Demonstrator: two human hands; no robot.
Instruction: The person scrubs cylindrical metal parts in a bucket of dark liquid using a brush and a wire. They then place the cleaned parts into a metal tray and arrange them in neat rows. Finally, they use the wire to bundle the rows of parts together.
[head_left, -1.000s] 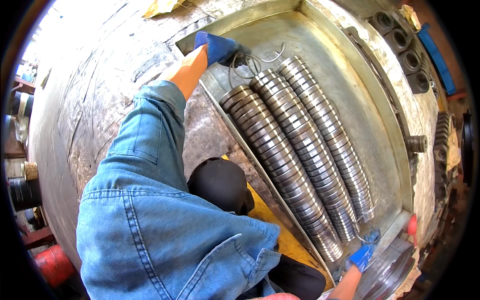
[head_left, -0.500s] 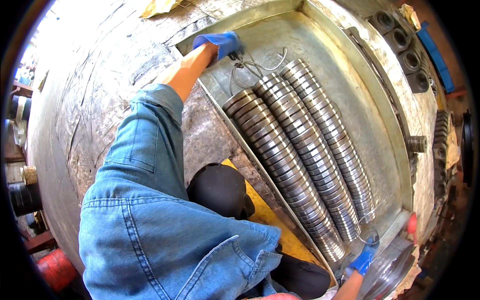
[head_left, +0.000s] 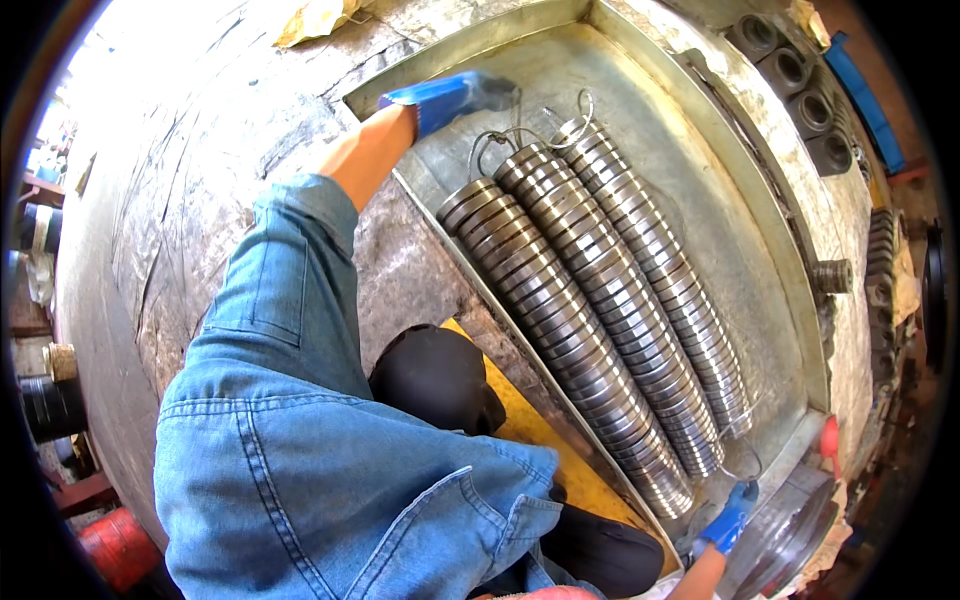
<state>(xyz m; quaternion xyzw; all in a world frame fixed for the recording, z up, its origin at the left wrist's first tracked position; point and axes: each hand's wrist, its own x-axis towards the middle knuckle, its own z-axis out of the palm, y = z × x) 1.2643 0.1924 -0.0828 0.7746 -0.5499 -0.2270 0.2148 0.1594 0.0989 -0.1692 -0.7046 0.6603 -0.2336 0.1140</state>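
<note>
Three long rows of shiny metal rings (head_left: 565, 310) lie side by side in a shallow metal tray (head_left: 680, 150), strung on wires. At their far end, wire loops (head_left: 585, 105) stick up. My left hand (head_left: 450, 100), in a blue glove with dark fingers, is closed beside these loops; a wire (head_left: 517, 125) runs up to its fingertips, which are blurred. Down at the near right end, my right hand (head_left: 730, 515), also gloved in blue, pinches a thin wire (head_left: 752, 460) that curves out from the rows.
Thick round metal parts with holes (head_left: 808, 112) line up beyond the tray's right side, near a blue bar (head_left: 865, 100). A large round metal piece (head_left: 790, 535) sits by my right hand. Yellow metal (head_left: 520, 420) shows under the tray's left edge. A red drum (head_left: 118, 548) is at lower left.
My left hand has shifted slightly right across the far end of the rows, and the wire loops there have moved and now stand higher. My right hand stays almost where it was.
</note>
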